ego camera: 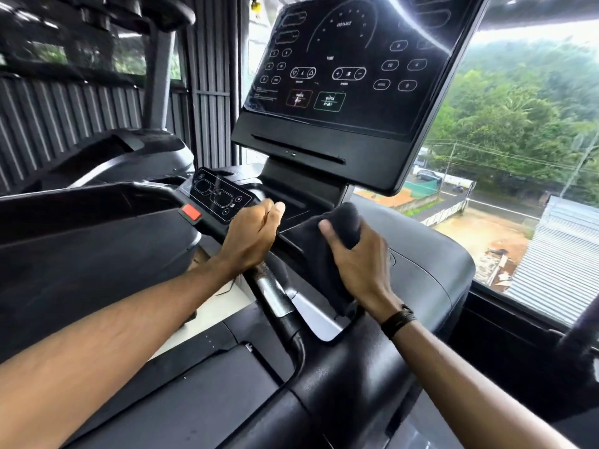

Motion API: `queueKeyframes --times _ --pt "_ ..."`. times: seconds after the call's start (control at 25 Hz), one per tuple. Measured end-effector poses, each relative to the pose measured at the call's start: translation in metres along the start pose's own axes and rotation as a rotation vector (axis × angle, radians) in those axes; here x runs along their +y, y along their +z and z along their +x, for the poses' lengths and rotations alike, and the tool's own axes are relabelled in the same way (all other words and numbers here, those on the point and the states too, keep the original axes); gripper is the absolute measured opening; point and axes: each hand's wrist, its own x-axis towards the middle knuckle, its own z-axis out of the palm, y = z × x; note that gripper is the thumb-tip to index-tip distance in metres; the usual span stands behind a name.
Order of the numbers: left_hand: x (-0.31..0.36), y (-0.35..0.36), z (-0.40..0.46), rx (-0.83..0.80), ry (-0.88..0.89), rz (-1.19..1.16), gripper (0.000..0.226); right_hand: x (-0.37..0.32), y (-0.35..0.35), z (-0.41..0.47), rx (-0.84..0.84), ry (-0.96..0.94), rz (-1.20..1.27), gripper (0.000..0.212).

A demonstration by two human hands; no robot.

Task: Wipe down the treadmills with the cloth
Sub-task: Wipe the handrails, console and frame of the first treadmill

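**Dark cloth bunched under the right hand on the treadmill console**

Nearest the camera, two bare forearms reached forward over the treadmill (421,270). The right hand (359,260), with a dark band (399,320) at its wrist, gripped the cloth (327,251), thumb and fingers curled round its bunched top against the console's right shoulder. The cloth hung down beneath that hand. Just to the left, apart from the cloth, the left hand (251,234) was loosely closed over the handlebar (275,296). Beyond it sat a red stop button (191,212) and a small control panel (220,197). Farther back rose the display screen (350,63), with a window (518,157) to its right.
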Motion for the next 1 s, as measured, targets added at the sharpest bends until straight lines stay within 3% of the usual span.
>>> queueKeyframes --times 0.08,0.16,0.24,0.32,0.4,0.48,0.64,0.8,0.92,1.0 --pt "0.011 -0.019 -0.013 0.072 0.145 0.020 0.042 -0.026 -0.029 0.004 0.154 0.010 0.115 0.030" --pt "0.014 -0.043 -0.024 0.099 0.254 0.077 0.033 -0.050 -0.056 -0.002 0.120 -0.068 -0.009 0.033" --pt "0.016 -0.062 -0.037 0.111 0.268 0.131 0.032 -0.060 -0.056 -0.026 -0.239 -0.113 -0.296 0.063" --pt "0.016 -0.075 -0.053 0.100 0.232 0.125 0.033 -0.058 -0.030 -0.067 -0.688 -0.078 -0.507 0.113" --pt "0.013 -0.081 -0.071 0.061 0.252 0.131 0.031 -0.052 -0.009 -0.093 -0.785 0.003 -0.561 0.128" --pt "0.011 -0.085 -0.086 0.017 0.278 0.173 0.032 -0.053 0.001 -0.090 -0.714 0.033 -0.592 0.119" --pt "0.005 -0.086 -0.097 -0.041 0.255 0.174 0.043 -0.068 0.042 -0.076 -0.542 0.001 -0.614 0.072" --pt "0.004 -0.090 -0.105 -0.029 0.260 0.212 0.039 -0.080 0.087 -0.043 -0.482 0.000 -0.508 0.048" --pt "0.005 -0.095 -0.107 -0.012 0.229 0.210 0.036 -0.090 0.117 -0.021 -0.421 -0.003 -0.628 0.031" --pt "0.006 -0.099 -0.108 -0.010 0.175 0.225 0.037 -0.100 0.135 -0.017 -0.374 -0.016 -0.730 0.031"
